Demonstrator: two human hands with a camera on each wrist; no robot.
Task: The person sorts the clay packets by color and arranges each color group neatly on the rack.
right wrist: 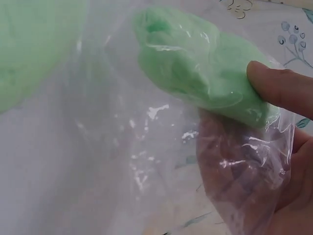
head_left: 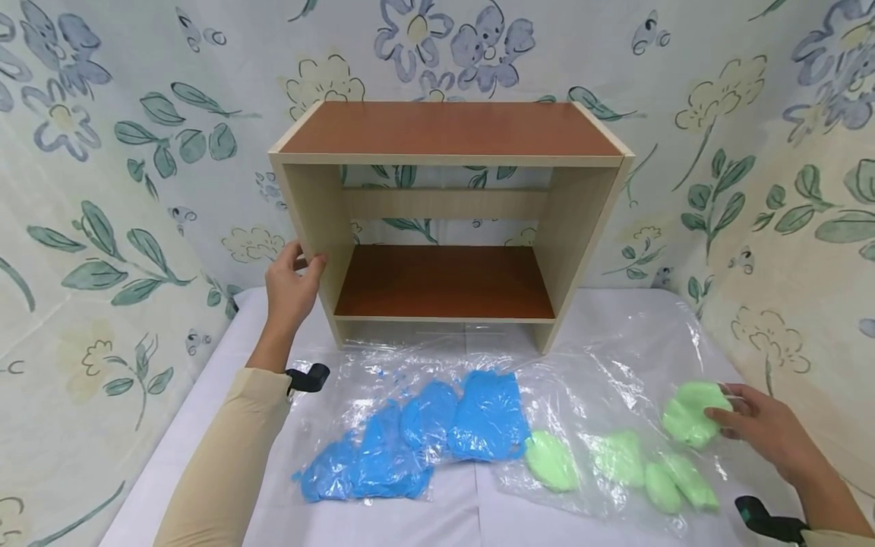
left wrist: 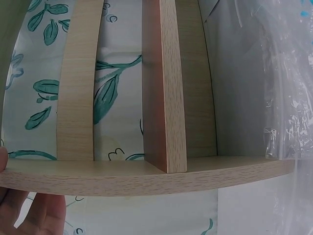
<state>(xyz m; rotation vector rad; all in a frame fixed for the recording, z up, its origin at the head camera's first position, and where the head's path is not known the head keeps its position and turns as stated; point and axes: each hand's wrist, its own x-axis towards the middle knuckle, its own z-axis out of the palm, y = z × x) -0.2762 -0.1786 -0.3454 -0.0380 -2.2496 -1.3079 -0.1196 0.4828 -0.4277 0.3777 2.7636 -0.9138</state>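
A small wooden shelf (head_left: 444, 282) with pale sides and red-brown boards stands upright on the white cloth. My left hand (head_left: 292, 285) holds its left side panel (left wrist: 122, 183), thumb at the front edge and fingers on the outer face. At the far right, my right hand (head_left: 762, 425) pinches a light green, clay-like lump (right wrist: 195, 63) through clear plastic (right wrist: 146, 142), thumb on top and fingers beneath. More green lumps (head_left: 618, 458) lie in the same clear plastic left of that hand. Several bright blue lumps (head_left: 488, 416) in clear plastic lie in front of the shelf.
White cloth (head_left: 454, 516) covers the table under everything. Flower-printed fabric (head_left: 683, 114) hangs behind and on both sides, close to the shelf's back. The plastic sheeting reaches right up to the shelf's front feet. A black strap mount (head_left: 309, 377) sits on the left wrist.
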